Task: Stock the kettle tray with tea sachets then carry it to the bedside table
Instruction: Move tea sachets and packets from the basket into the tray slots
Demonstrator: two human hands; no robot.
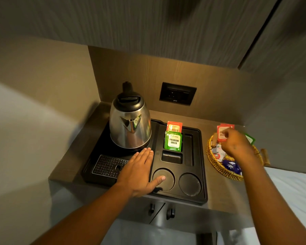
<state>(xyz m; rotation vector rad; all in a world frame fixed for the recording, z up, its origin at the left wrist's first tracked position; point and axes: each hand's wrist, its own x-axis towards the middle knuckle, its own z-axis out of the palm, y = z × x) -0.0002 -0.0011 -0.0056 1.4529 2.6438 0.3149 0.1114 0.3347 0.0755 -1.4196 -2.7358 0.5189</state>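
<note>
A black kettle tray (202, 174) lies on a brown counter with a steel kettle (130, 126) on its left half. In a slot at the tray's back stand a green tea sachet (173, 141) and, behind it, a red tea sachet (174, 126). My left hand (140, 172) rests flat on the tray in front of the kettle, fingers apart, thumb in a round cup recess. Over a wicker basket (217, 169) to the right of the tray, my right hand (237, 144) pinches a red tea sachet (223, 133). A second red sachet seems to sit behind it.
The basket holds more sachets, among them a green one (250, 138) and a blue one (230, 166). A black wall socket (177, 93) sits behind the tray. Walls close in the counter at the left and back. Cabinet handles (161, 210) hang below; white bedding (290, 200) lies at the right.
</note>
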